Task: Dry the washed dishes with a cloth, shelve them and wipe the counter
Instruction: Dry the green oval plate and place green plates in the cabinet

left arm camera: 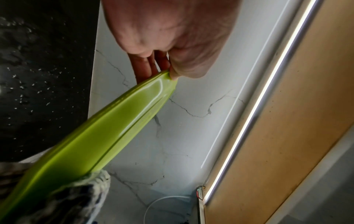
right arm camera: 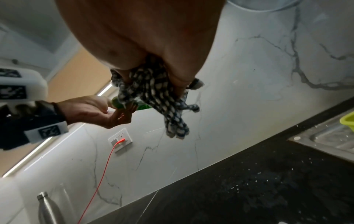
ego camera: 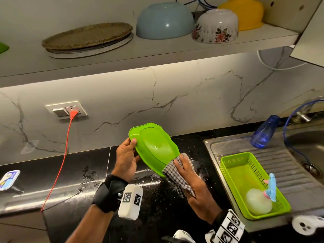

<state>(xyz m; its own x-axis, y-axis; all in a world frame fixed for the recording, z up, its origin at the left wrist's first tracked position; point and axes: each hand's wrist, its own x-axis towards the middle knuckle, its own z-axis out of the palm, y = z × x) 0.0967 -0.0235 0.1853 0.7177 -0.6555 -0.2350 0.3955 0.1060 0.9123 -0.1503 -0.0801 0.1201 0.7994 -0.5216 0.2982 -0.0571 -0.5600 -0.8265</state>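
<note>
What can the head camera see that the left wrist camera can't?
Only the head view shows the shelf with its blue bowl and flowered bowl, the green basket by the sink, and the right hand pressing the checked cloth on the plate's lower end. Only the left wrist view shows the light strip under the shelf. Both show the green plate, pinched at its rim by the left hand, above the wet black counter.
</note>
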